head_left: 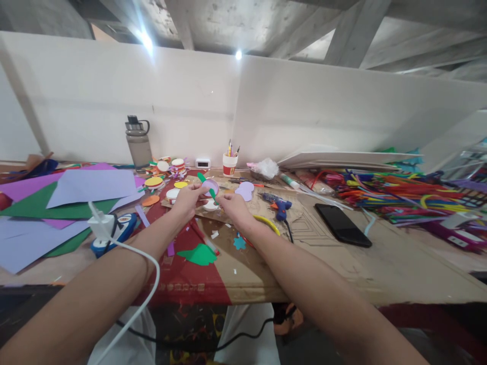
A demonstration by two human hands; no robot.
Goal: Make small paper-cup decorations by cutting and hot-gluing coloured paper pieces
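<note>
Over the middle of the cardboard, my left hand (pixel 190 199) is closed, its fingers pinching a small round purple piece (pixel 210 186). A narrow green strip (pixel 212 193) lies against that piece, and a green end also sticks out at its upper left. My right hand (pixel 233 207) is closed on the strip's lower end. Just below the hands rests a white round piece (pixel 210 205), partly covered. Purple paper circles (pixel 244 190) lie to the right of my fingers. Nearer me are a green paper cutout (pixel 200 255) and a small blue flower shape (pixel 239 243).
A blue glue gun (pixel 280 207) and a black phone (pixel 341 224) lie to the right. Coloured pipe cleaners (pixel 380 195) are heaped beyond. Paper sheets (pixel 91 187), a power strip (pixel 124 228) and a bottle (pixel 138 144) stand left. A white cable (pixel 154 274) crosses my left forearm.
</note>
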